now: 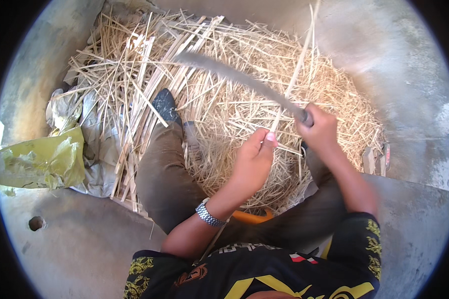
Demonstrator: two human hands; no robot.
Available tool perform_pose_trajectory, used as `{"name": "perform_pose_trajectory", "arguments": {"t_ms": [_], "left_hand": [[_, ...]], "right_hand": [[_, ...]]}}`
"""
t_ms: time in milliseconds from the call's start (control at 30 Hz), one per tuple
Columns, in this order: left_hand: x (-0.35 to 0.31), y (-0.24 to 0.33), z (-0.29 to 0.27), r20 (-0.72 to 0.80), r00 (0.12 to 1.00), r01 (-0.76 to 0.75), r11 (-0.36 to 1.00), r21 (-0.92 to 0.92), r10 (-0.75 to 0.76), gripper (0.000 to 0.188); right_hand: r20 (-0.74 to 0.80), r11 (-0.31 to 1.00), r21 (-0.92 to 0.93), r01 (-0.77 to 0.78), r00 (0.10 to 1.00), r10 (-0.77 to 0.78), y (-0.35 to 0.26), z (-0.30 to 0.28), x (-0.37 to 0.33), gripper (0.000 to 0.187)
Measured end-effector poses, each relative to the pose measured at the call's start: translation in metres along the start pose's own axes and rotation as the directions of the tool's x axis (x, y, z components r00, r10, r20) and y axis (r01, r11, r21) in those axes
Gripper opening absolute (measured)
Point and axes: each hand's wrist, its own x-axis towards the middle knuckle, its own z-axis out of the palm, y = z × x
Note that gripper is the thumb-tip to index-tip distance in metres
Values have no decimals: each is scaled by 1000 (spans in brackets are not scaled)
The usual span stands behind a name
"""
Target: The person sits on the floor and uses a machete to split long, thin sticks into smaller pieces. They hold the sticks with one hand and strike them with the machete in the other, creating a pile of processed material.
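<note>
My left hand (255,158), below a silver watch, pinches the near end of a long thin bamboo strip (299,64) between thumb and fingers. The strip slants up and away past the top edge. My right hand (318,130) is closed round the handle of a long curved knife (244,79), whose blade points to the far left and is smeared by motion. Near its handle, the blade crosses the strip just beyond my left hand; whether the two touch I cannot tell.
A thick heap of pale shavings and split strips (264,60) spreads between and beyond my legs. My dark shoe (165,105) rests among longer strips. Yellow plastic sheeting (45,159) lies at left. Concrete walls (399,65) enclose the heap. Something orange (253,216) shows between my thighs.
</note>
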Motion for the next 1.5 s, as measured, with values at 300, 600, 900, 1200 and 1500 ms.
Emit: {"name": "perform_pose_trajectory", "arguments": {"t_ms": [300,600,900,1200,1500], "left_hand": [[-10,18,28,230,972,98,979,-178,-55,20],[-14,49,38,376,917,215,960,-181,-135,24],[-37,60,35,379,922,149,976,-160,-78,23],[-42,55,31,396,902,216,974,-73,-171,23],[-57,51,27,376,903,198,978,71,-210,16]], "right_hand": [[-83,919,-275,-282,959,270,62,-53,-1,13],[-187,951,-152,-270,952,240,84,-62,32,18],[-389,987,-162,19,918,-82,81,-63,55,15],[-431,935,-64,-349,855,290,100,-58,65,15],[-374,979,77,-191,904,206,106,-54,46,10]]}}
